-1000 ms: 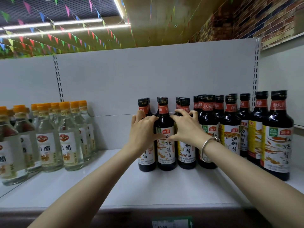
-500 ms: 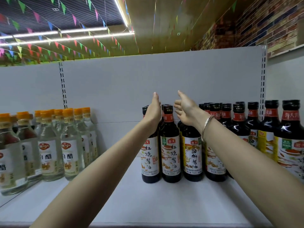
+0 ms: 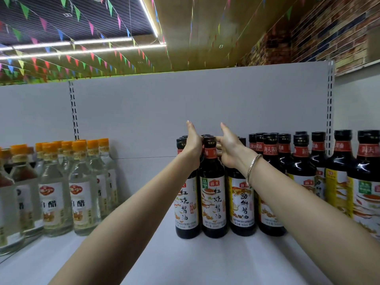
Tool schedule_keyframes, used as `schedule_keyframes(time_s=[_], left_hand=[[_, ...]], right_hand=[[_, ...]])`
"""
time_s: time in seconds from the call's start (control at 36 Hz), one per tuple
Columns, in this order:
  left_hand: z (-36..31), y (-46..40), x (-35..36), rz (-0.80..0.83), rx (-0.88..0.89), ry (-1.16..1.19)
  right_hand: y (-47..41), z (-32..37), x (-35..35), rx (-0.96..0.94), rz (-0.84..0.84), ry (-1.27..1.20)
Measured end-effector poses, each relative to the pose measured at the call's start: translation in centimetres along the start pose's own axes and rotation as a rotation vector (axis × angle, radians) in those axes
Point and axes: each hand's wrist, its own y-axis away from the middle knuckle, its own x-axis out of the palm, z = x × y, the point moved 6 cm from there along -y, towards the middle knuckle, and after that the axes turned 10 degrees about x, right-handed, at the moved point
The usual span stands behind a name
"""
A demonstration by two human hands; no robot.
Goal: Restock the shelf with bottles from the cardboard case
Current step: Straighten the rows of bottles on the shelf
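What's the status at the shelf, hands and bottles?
Left hand and right hand open, reaching among the dark sauce bottles. Bottles upright on shelf. Nothing in the way.

The dark soy sauce bottles (image 3: 212, 188) stand upright on the white shelf (image 3: 205, 262), from the middle out towards 3 o'clock, in rows running back towards the rear panel. Each has a black cap, a red neck band and a pale label with Chinese characters; some labels carry a yellow edge. The front ones stand just beside one another, shoulders near touching. My left hand (image 3: 193, 140) reaches in by the necks of the leftmost row, thumb up, fingers hidden behind the caps. My right hand (image 3: 229, 148) reaches in at 3 o'clock of the front middle bottle's neck, fingers extended towards the bottles behind. I cannot tell whether either hand grips anything.
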Motion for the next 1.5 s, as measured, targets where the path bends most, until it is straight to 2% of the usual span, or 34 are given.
schedule_keyframes(time_s=[0.14, 0.47, 0.86, 0.97, 1.06, 1.14, 1.22, 1.31, 1.42, 1.5], left_hand=[[0.3, -0.4, -0.3, -0.028, -0.003, 0.002], [0.3, 0.4, 0.5, 0.034, 0.013, 0.058], [0.3, 1.3, 0.7, 0.034, 0.015, 0.031], [0.2, 1.6, 0.8, 0.050, 0.023, 0.032], [0.2, 1.9, 0.4, 0.078, 0.040, 0.000], [-0.5, 2.0, -0.6, 0.076, 0.113, -0.085], [-1.9, 2.4, -1.7, 0.011, 0.290, -0.301], [-2.8, 2.8, -2.4, -0.010, 0.428, -0.547], [-4.2, 4.6, -3.1, -0.128, 0.680, -0.848], [-3.6, 5.6, -3.3, -0.134, 0.763, -1.036]], right_hand=[[-0.1, -0.1, 0.2, 0.003, 0.024, -0.010], [-0.2, -0.2, 0.3, 0.016, 0.009, 0.076], [0.3, -0.4, 0.2, 0.009, -0.011, 0.105], [1.0, -0.3, 0.4, -0.011, -0.003, 0.119], [2.1, -0.2, 0.4, -0.104, 0.004, 0.152], [3.3, 0.9, -0.4, -0.284, -0.147, 0.423], [4.3, 2.1, -1.0, -0.425, -0.297, 0.689], [4.8, 2.3, -1.0, -0.444, -0.314, 0.761], [5.0, 2.1, -0.6, -0.448, -0.323, 0.797], [4.9, 1.9, -0.5, -0.439, -0.301, 0.768]])
